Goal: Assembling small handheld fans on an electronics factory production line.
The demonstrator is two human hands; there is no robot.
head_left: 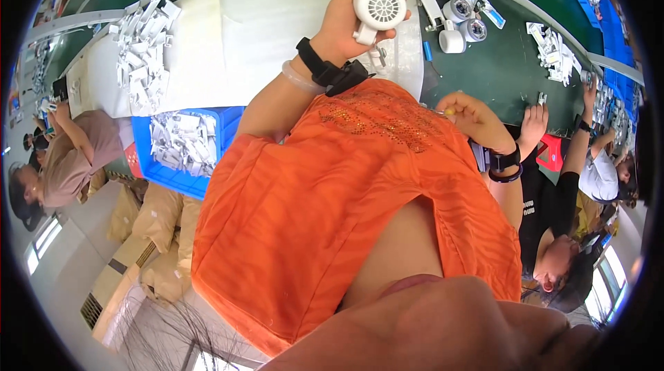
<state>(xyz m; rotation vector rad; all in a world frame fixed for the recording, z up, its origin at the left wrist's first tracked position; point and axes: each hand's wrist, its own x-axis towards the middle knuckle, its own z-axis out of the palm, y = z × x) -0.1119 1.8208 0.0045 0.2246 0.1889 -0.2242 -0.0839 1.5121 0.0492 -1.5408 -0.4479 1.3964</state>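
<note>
My left hand [339,25] is raised over the white foam sheet, its fingers wrapped round a small white fan-like housing [380,8]. The housing has a round grille on its face and a short neck pointing down. A yellow cover sits on one fingertip of this hand. My right hand [474,119] is closed by the near edge of the bench, right of my orange top. A bit of yellow shows at its fingertips; whatever they pinch is too small to make out. Beyond it on the green bench lie several white round units [458,10] with dark faces.
White plastic parts are heaped on the sheet's left [143,52], in a blue bin [228,124] and at the bench's right [555,52]. A small blue piece [427,51] lies beside the foam sheet [277,32]. Co-workers sit at both sides; one hand [534,124] is near my right arm.
</note>
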